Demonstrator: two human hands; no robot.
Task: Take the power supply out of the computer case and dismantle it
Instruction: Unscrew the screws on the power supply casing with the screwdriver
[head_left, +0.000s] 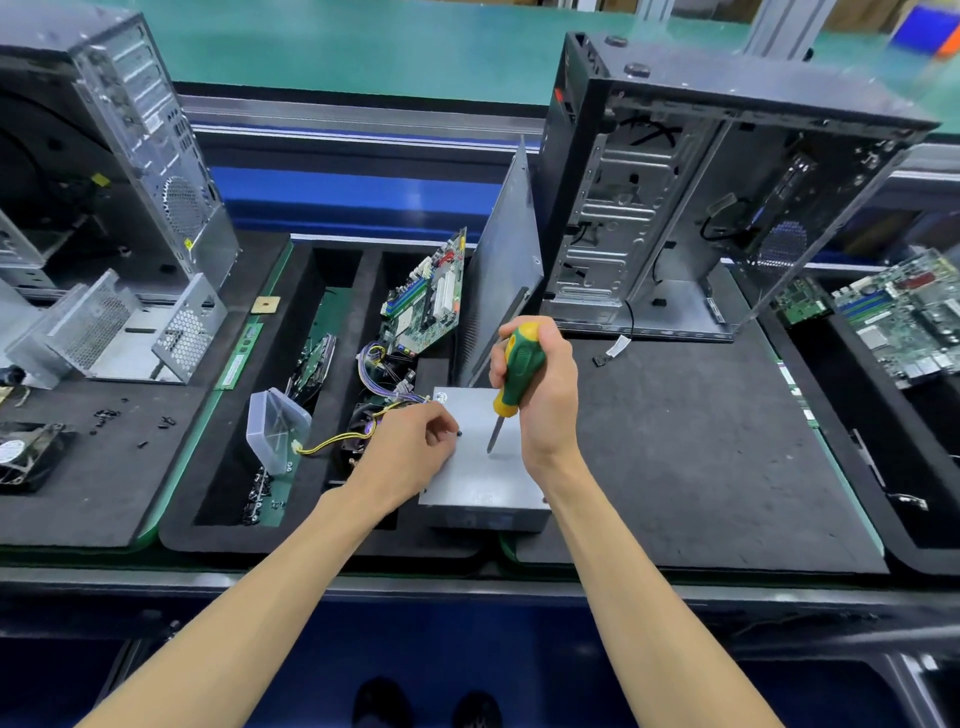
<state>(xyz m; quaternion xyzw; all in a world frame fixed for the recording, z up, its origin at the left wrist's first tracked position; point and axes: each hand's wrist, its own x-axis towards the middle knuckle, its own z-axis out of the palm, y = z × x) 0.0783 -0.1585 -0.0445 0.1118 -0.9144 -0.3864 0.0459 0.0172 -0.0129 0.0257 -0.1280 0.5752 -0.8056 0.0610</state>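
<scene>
The grey metal power supply (480, 475) lies flat on the black foam mat, out of the open computer case (675, 208) that stands behind it at the right. Its bundle of coloured cables (382, 374) trails off to the left. My right hand (545, 384) grips a green and yellow screwdriver (514, 376), tip pointing down just above the supply's top plate. My left hand (415, 447) pinches a small black screw (459, 432) over the plate's left side.
A foam tray (332, 395) on the left holds a motherboard (426, 296), a clear plastic box (275, 431) and loose screws. A grey side panel (501, 260) leans upright behind the supply. Another case (119, 156) and metal brackets stand far left; more boards lie far right.
</scene>
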